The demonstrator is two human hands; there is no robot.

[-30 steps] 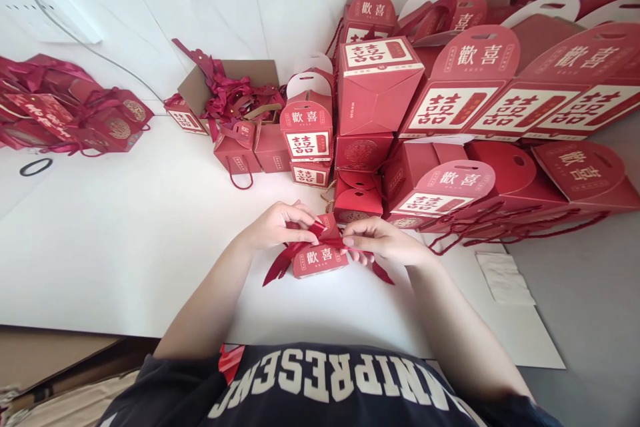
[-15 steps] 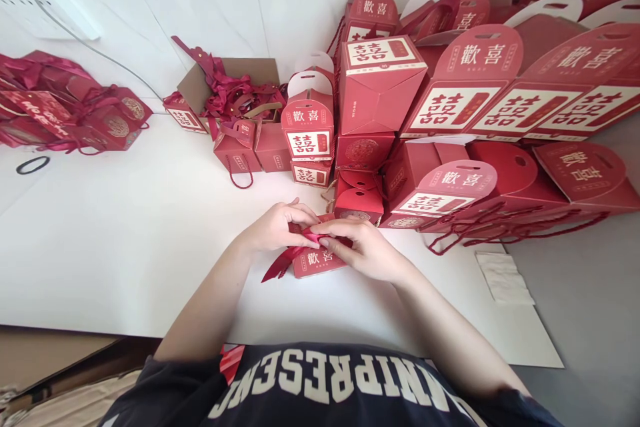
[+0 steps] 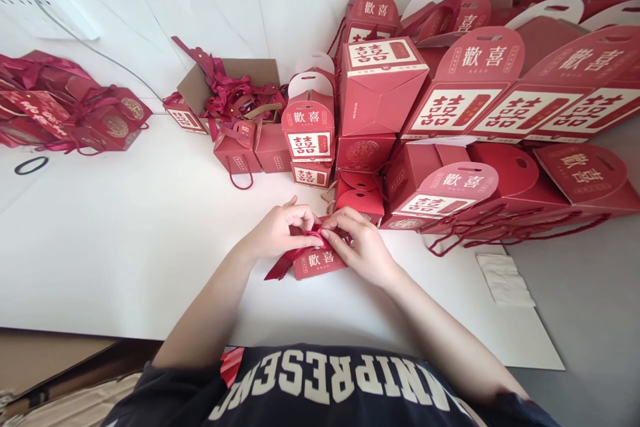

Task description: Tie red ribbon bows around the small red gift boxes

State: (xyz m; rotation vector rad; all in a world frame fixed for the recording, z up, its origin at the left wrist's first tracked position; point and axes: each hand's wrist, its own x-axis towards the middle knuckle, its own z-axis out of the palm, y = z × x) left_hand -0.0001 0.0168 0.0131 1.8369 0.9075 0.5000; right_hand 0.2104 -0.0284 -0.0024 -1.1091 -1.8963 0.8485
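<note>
A small red box point(image 3: 320, 264) with pale characters lies on the white table, between and below my two hands. Dark red ribbon point(image 3: 283, 263) crosses its top, one loose tail hanging out to the left. My left hand point(image 3: 285, 229) pinches the ribbon from the left, thumb and forefinger together near the knot. From the right, my right hand point(image 3: 361, 240) pinches the same ribbon, its fingertips almost meeting those of the left. The fingers partly cover the middle of the ribbon and the back of the box.
Stacked red gift boxes point(image 3: 460, 107) fill the back right. An open carton point(image 3: 193, 87) of ribbons stands at the back, a red pile point(image 3: 100, 113) at the far left. A black ring point(image 3: 31, 165) and white tissues point(image 3: 505, 279) lie on the table point(image 3: 125, 233).
My right hand has drawn its fingers up and inward, more bent than before, at the ribbon. My left hand has hardly moved.
</note>
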